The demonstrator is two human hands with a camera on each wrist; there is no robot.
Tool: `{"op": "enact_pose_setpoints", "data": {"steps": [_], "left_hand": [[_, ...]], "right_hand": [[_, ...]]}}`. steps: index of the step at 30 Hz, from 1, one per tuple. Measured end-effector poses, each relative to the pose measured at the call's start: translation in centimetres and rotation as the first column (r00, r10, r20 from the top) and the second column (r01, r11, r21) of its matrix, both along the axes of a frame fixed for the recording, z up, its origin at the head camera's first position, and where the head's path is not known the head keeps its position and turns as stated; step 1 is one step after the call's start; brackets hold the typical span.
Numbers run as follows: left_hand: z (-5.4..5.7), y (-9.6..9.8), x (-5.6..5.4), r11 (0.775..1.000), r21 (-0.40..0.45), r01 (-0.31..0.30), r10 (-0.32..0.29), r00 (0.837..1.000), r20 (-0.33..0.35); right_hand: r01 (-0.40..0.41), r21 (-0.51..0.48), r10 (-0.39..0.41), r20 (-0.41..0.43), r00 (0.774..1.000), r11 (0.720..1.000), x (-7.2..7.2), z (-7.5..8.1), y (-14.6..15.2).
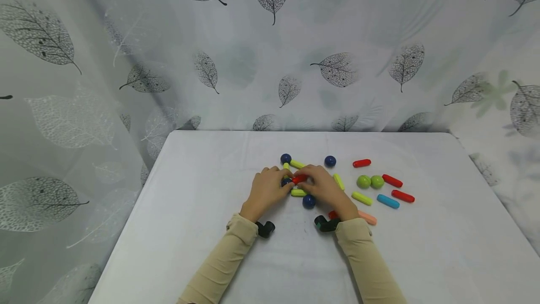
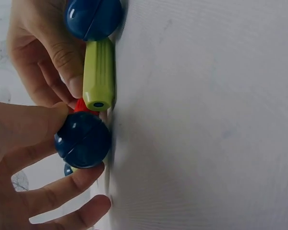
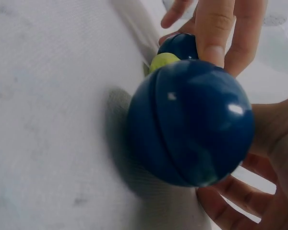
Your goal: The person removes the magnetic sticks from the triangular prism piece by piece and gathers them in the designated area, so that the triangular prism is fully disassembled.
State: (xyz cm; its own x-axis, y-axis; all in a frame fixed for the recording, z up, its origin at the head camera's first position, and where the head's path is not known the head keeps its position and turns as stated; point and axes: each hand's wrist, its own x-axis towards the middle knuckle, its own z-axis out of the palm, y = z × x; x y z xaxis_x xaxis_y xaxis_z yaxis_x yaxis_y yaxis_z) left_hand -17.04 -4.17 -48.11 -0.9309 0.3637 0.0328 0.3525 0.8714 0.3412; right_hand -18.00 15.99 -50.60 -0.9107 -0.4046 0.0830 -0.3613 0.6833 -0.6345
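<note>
My left hand (image 1: 266,190) pinches a dark blue ball (image 2: 82,140) between thumb and fingers. Opposite it, my right hand (image 1: 324,186) grips a short red stick (image 1: 299,179), whose end meets that ball; whether it is joined cannot be told. Just in front lies a yellow-green stick (image 2: 98,74), its near end by the held ball and its other end at a second blue ball (image 3: 192,124). Behind the hands, a blue ball (image 1: 285,158) touches two yellow-green sticks, one of them (image 1: 297,164) angling right. Fingers hide part of this group.
Right of the hands lie a loose blue ball (image 1: 330,161), two green balls (image 1: 370,182), several red sticks (image 1: 392,180), a light blue stick (image 1: 388,201), yellow-green sticks (image 1: 362,198) and an orange stick (image 1: 368,217). The white table (image 1: 202,247) ends at a leaf-patterned curtain (image 1: 236,83).
</note>
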Motion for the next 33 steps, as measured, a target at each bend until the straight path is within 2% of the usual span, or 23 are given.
{"op": "enact_pose_setpoints", "data": {"steps": [10, 16, 25, 33], "left_hand": [[-0.8, 0.0, -0.3, 1.000, 0.011, -0.005, 0.005, 1.000, -0.004], [-0.8, 0.0, -0.3, 1.000, 0.021, -0.005, 0.005, 1.000, -0.016], [-0.8, 0.2, -0.1, 0.998, 0.035, -0.048, 0.050, 0.998, -0.041], [-0.5, 0.5, 0.2, 0.997, 0.030, -0.077, 0.079, 0.996, -0.052]], "right_hand": [[0.034, 0.031, -0.035, 0.032, 0.999, 0.999, 0.1, 0.2, -0.2], [0.054, 0.044, -0.055, 0.036, 0.998, 0.998, 0.2, 0.3, -0.3], [0.073, 0.175, -0.077, 0.016, 0.997, 0.982, 1.0, 1.9, -0.7], [0.037, 0.233, -0.047, 0.037, 0.998, 0.972, 1.1, 2.6, -0.8]]}}
